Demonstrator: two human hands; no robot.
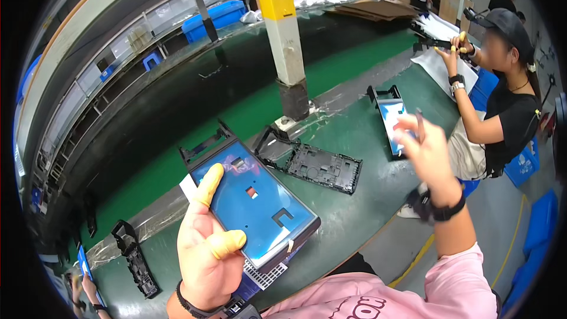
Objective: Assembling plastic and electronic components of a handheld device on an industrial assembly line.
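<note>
My left hand (207,254), with yellow finger cots on, is closed on a black plastic housing (313,224). A glossy blue film panel with small cutouts covers the housing's face, and a bracket-like frame sticks out at its far end. My right hand (425,147) is raised over the table's right side, apart from that housing. Its fingers are bent and smeared by motion; a thin dark shape shows at them, too blurred to name. Behind the right hand lies a second housing (390,119) with a blue and white face. Between the two, a bare black housing (322,167) rests on the green table (354,130).
A white and yellow pillar (280,35) stands past the table's far edge. Another black housing (139,263) lies at the left. To the right a co-worker (502,88) holds a black part. Blue bins (522,162) stand beyond, and cardboard sheets (375,10) lie at the back.
</note>
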